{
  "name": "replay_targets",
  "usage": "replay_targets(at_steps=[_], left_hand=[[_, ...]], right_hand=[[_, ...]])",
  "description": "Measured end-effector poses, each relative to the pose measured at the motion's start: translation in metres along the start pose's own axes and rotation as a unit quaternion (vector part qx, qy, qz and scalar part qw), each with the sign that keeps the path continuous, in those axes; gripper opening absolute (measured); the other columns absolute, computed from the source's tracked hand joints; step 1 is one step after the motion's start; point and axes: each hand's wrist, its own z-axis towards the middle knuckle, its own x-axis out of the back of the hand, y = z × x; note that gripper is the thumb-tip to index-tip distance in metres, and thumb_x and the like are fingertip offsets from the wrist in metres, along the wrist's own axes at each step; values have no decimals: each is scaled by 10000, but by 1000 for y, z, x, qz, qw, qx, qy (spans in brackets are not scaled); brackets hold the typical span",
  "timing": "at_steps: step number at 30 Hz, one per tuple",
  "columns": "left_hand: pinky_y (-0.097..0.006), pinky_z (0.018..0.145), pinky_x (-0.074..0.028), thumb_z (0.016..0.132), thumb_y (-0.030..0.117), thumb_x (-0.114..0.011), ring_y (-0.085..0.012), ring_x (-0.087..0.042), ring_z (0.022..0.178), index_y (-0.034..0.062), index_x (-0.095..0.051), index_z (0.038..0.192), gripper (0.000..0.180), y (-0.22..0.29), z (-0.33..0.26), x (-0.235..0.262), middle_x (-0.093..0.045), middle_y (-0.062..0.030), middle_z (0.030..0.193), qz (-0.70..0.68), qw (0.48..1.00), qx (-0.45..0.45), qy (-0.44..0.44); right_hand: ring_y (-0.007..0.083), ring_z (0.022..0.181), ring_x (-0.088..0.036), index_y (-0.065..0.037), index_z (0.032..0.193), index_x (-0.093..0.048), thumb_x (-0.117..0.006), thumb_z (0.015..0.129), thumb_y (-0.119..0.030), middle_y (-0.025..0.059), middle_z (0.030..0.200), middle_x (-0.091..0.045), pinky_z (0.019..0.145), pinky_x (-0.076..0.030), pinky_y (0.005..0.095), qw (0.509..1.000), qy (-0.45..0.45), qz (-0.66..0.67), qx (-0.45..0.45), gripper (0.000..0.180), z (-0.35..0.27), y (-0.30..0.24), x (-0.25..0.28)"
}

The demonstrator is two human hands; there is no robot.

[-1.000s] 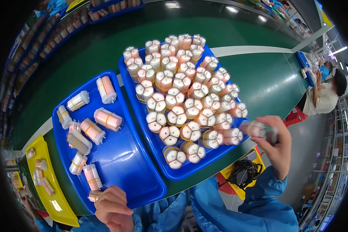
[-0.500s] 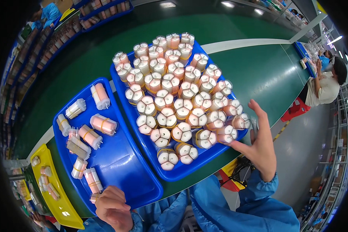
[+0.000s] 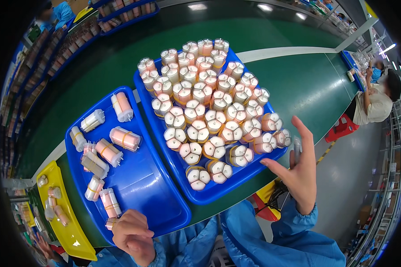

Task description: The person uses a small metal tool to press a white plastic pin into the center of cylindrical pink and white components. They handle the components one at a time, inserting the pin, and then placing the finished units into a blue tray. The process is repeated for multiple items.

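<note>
Head view: right hand point(image 3: 298, 171), fingers spread apart and holding nothing, hovers just off the right edge of the full blue plastic tray point(image 3: 209, 196); upright pink-and-white cylinder bundles point(image 3: 214, 120) lie to its left, nearest at the tray's right rim. Left hand point(image 3: 131, 233), fingers curled together, rests on the near edge of the sparse blue tray point(image 3: 138, 182) holding lying bundles point(image 3: 109, 151). Green desk point(image 3: 307, 89) lies open beyond; yellow tray point(image 3: 75, 231) far left.

Green table point(image 3: 298, 84): two blue trays point(image 3: 165, 204) point(image 3: 218, 193), yellow tray point(image 3: 78, 242).
</note>
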Motion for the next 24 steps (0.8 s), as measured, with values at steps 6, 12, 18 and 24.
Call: replay_targets(at_steps=[6, 12, 18, 24], left_hand=[[-260, 471, -276, 928, 459, -478, -133, -365, 507, 48, -475, 690, 475, -4, 0, -1, -382, -31, 580, -28, 999, -14, -12], [-320, 668, -432, 817, 350, -660, -237, -568, 774, -2, -572, 995, 404, 41, 14, 52, -593, -143, 897, 334, 936, -14, -107], [-365, 805, -457, 606, 91, -822, -281, -546, 921, 49, -539, 1182, 643, 21, 37, 60, -543, -133, 1049, 532, 839, 92, -65], [-302, 784, -493, 695, -11, -734, -204, -609, 939, 12, -513, 1221, 571, 4, 27, 53, -602, -134, 1097, 376, 905, 171, -100]], right_hand=[[277, 1245, -443, -25, 1376, -381, -856, 646, -135, 142, 1336, -422, 994, -430, 374, 998, 49, -28, -2, 877, -2, 8, -11], [119, 695, -528, 10, 1327, -417, -779, 747, -124, 115, 1106, -553, 550, -401, 206, 986, 141, 77, 53, 697, -15, -20, -11], [76, 409, -389, 82, 1224, -460, -548, 946, -246, 67, 608, -534, 395, -279, 193, 909, 186, 350, 129, 439, -49, -28, -35], [126, 428, -520, 33, 951, -667, -645, 809, -51, 49, 541, -566, 413, -386, 234, 866, -122, 475, 99, 166, -74, -76, -63]])
